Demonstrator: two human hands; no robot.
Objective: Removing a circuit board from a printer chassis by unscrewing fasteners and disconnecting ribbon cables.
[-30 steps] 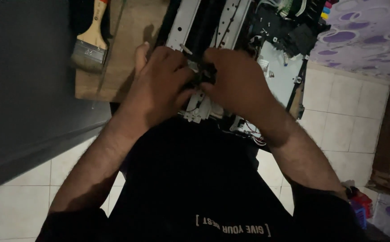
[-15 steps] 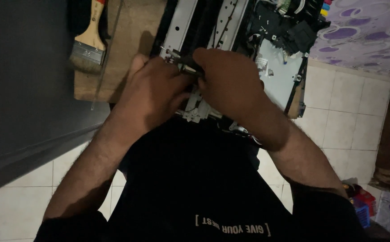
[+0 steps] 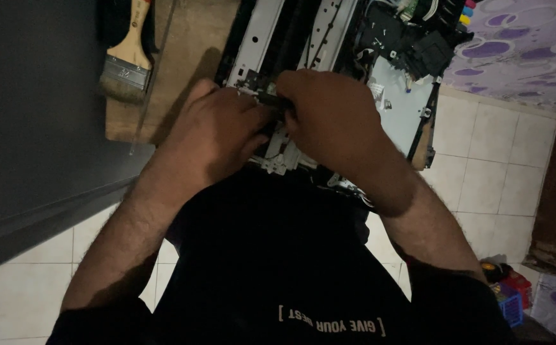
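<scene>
Small dark part (image 3: 271,101) mostly hidden by fingers (image 3: 259,118).

Hands: two, left hand (image 3: 217,131) and right hand (image 3: 332,121), meeting at centre. Opened printer chassis (image 3: 303,38): one, at 12 o'clock. Paintbrush (image 3: 128,54): one, at 10 o'clock. Wooden board (image 3: 188,57): one, at 11 o'clock.

Both hands meet over an opened printer chassis (image 3: 329,38) on a wooden board (image 3: 188,57). The left hand (image 3: 217,131) and right hand (image 3: 332,118) pinch a small dark part (image 3: 273,101) between them. A paintbrush (image 3: 128,54) lies far left.
</scene>
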